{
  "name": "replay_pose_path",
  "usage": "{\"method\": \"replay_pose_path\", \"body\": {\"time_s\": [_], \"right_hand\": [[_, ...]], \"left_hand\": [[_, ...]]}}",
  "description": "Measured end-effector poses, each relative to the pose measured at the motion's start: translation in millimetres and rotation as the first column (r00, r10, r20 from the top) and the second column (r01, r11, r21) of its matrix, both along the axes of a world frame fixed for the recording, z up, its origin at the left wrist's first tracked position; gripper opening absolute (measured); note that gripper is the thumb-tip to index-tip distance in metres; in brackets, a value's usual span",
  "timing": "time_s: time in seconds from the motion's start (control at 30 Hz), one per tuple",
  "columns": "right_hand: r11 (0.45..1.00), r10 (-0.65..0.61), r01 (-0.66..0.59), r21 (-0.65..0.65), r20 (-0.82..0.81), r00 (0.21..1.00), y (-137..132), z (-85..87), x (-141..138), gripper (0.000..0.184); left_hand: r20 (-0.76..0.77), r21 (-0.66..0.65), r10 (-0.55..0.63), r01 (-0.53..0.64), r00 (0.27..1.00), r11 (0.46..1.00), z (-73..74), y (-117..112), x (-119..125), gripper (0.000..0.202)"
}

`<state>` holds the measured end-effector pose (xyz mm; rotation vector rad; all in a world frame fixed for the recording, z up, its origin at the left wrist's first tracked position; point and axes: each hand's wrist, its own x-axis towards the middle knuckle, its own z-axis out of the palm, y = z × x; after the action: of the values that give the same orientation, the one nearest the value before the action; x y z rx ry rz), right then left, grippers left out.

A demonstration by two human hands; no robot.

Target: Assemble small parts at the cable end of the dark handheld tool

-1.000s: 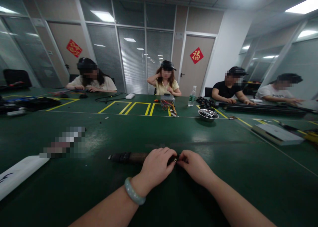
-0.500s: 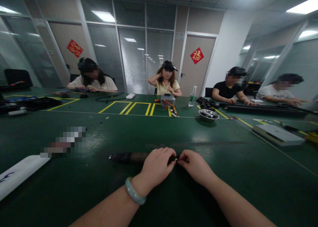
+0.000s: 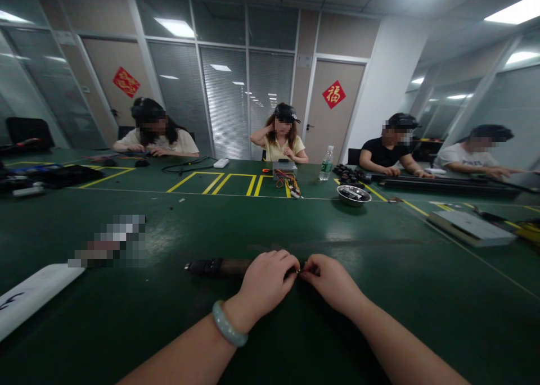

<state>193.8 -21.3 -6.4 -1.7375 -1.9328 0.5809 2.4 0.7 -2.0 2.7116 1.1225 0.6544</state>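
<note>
A dark, rod-shaped tool (image 3: 215, 267) lies flat on the green table (image 3: 270, 329), pointing left. My left hand (image 3: 265, 284), a pale green bangle on its wrist, is wrapped over the tool's right part. My right hand (image 3: 331, 281) meets it at the tool's right end, thumb and fingertips pinched on a tiny shiny part (image 3: 298, 271) there. What that part is I cannot make out. The tool's right end is hidden under my fingers.
A white board (image 3: 34, 295) lies at the near left beside a blurred patch. Farther off stand a metal bowl (image 3: 353, 194), a water bottle (image 3: 326, 163), a box with coloured wires (image 3: 285, 174) and a grey flat device (image 3: 470, 227). Several people sit along the far side.
</note>
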Motion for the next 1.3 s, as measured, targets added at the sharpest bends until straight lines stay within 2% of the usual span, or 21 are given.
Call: {"method": "replay_pose_path", "body": {"time_s": [0.13,0.47,0.73,0.93,1.17,1.3], "right_hand": [[1.000,0.003,-0.003,-0.005,-0.005,1.000,2.2,-4.5,0.9,0.006],[1.000,0.006,-0.006,-0.016,-0.005,1.000,0.3,-0.6,0.5,0.006],[1.000,0.009,-0.009,-0.007,-0.010,1.000,1.3,-2.6,0.5,0.004],[1.000,0.015,-0.015,-0.007,-0.006,1.000,1.5,-3.4,1.5,0.004],[1.000,0.028,-0.028,-0.002,-0.023,0.999,2.2,-6.6,3.2,0.004],[1.000,0.018,-0.018,-0.003,-0.015,1.000,1.4,-4.0,1.6,0.004]], "left_hand": [[0.024,-0.013,0.038,-0.037,0.999,0.999,-1.0,0.1,0.4,0.013],[0.003,-0.008,-0.003,0.003,1.000,1.000,2.1,0.5,-1.9,0.009],[0.041,-0.007,-0.001,0.001,0.999,1.000,0.9,-0.7,-0.9,0.020],[0.007,-0.001,-0.013,0.013,1.000,1.000,0.5,0.2,-1.4,0.011],[0.043,-0.012,0.026,-0.026,0.999,1.000,0.6,-0.7,-0.6,0.015],[0.029,-0.013,-0.011,0.011,1.000,1.000,1.6,0.5,-0.5,0.012]]}}
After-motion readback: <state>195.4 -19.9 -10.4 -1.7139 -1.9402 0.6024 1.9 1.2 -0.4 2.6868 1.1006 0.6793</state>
